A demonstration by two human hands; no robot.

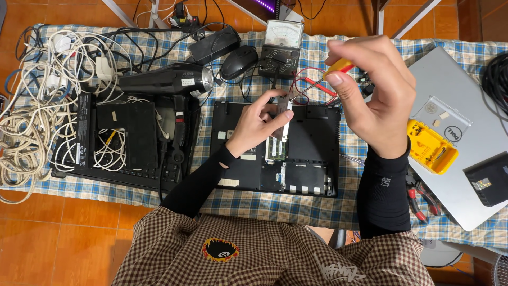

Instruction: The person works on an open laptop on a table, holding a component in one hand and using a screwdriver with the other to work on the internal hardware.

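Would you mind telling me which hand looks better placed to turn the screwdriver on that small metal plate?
Probably the right hand: it grips the screwdriver by its yellow handle, tip angled toward the plate. The left hand is occupied pinching the plate above the opened laptop.

Checked cloth table [296,204]: opened laptop [275,153], silver laptop [465,132], hairdryer [169,79], multimeter [280,45] (cables [32,116] left).

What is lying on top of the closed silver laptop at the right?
On the silver laptop lie a yellow bit holder, a clear plastic lid and a black component. Whatever lies beneath these is hidden.
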